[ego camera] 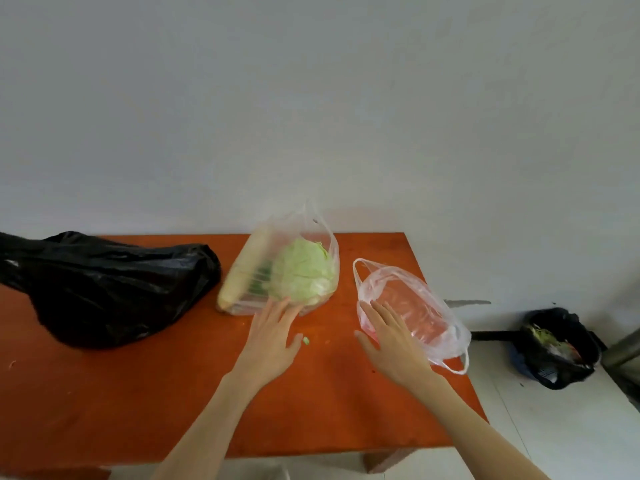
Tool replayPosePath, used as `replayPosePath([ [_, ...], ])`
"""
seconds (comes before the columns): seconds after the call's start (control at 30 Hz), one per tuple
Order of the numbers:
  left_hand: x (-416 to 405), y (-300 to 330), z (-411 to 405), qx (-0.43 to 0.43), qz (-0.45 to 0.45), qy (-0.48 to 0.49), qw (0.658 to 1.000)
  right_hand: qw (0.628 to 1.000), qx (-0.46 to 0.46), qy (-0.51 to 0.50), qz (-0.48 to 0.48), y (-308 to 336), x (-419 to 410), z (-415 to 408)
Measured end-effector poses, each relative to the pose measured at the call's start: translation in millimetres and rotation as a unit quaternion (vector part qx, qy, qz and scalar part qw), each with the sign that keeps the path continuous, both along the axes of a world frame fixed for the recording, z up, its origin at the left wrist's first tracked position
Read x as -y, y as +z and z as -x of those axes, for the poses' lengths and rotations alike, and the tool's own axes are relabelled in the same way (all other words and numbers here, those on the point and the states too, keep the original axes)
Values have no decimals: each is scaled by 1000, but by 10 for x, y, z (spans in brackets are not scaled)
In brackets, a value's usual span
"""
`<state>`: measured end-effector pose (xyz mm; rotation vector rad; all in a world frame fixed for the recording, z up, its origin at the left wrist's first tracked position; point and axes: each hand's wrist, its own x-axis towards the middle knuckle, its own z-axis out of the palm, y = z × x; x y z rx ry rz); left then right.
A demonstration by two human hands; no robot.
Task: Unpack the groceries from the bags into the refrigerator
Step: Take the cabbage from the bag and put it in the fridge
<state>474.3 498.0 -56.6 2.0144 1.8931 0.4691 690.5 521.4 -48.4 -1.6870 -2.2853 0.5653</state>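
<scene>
A person reached both bare hands out over an orange-red counter (104,403) that stood against a pale wall (311,98). The left hand (273,336) was spread flat with its fingers straight, grasping nothing, its fingertips at the near edge of a clear plastic bag (311,223); whether they touched the film could not be told from the blurred frame. Inside that bag sat a pale green cabbage (303,270) and, along its left side, a long white radish (244,268) lying at a slant, with something dark green, too blurred to identify, between the two. The right hand (391,341) was likewise released, fingers straight and slightly apart, lying over the near left side of a second, thinner clear bag (415,306) that lay on the counter's right side, close to the edge. A reddish, pinkish content showed through its film, but what it was could not be made out; one looped handle (457,367) hung past the counter's edge. At the far left of the counter lay a crumpled black plastic bag (104,289), well apart from both hands, its contents hidden. A small green scrap (306,340) rested on the counter just beside the left thumb. On the light floor (554,438) to the right, beside the wall, stood a bin lined with a black bag (557,348) and holding mixed scraps.
</scene>
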Motion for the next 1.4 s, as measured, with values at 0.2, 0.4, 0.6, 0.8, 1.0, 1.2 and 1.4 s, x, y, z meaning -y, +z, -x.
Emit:
replayPosePath([
  [0.2,-1078,-50,578,43,19,-40,998,999,-32,-17,1,-28,-824,591],
  [0.4,-1927,70,660,92,5,-99,991,999,-34,-22,-31,-52,-1438,953],
  [0.6,-2603,-18,758,-139,-14,-246,959,1000,20,14,-14,-205,-1813,1053],
  [0.8,-2774,-158,919,-144,-27,-224,964,990,143,-15,-3,-287,-2001,970],
  [1.0,-2433,-289,1192,-121,-53,-163,978,979,142,-63,-136,-450,-1847,834],
  [1.2,-2074,-484,1344,-90,-48,-169,980,979,52,-11,-198,-628,-1661,893],
  [1.4,-1685,-528,1170,-24,18,-138,990,976,34,54,-210,-768,-1446,785],
])
